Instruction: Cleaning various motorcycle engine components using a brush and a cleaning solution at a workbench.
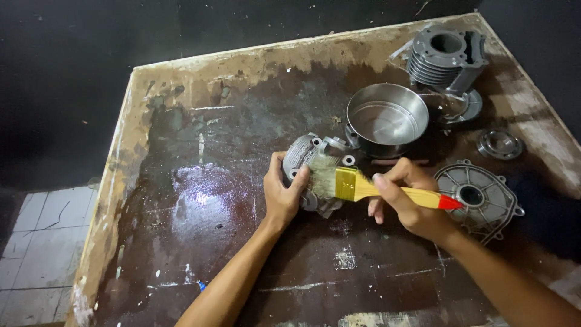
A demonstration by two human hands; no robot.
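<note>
My left hand [282,195] clamps the engine casting [315,163] mid-bench; my right hand [407,200] grips the paintbrush [375,189], long axis nine-to-three, bristles pointing nine onto the casting. At one o'clock, the steel bowl [387,121] looks empty.

No package, label, sign or screen shows anywhere in this view.

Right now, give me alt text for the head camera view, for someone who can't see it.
The left hand holds a grey metal engine part on a stained, wet table while the right hand presses a paintbrush to it. Behind are a steel bowl, a finned cylinder and a round cover.
</note>
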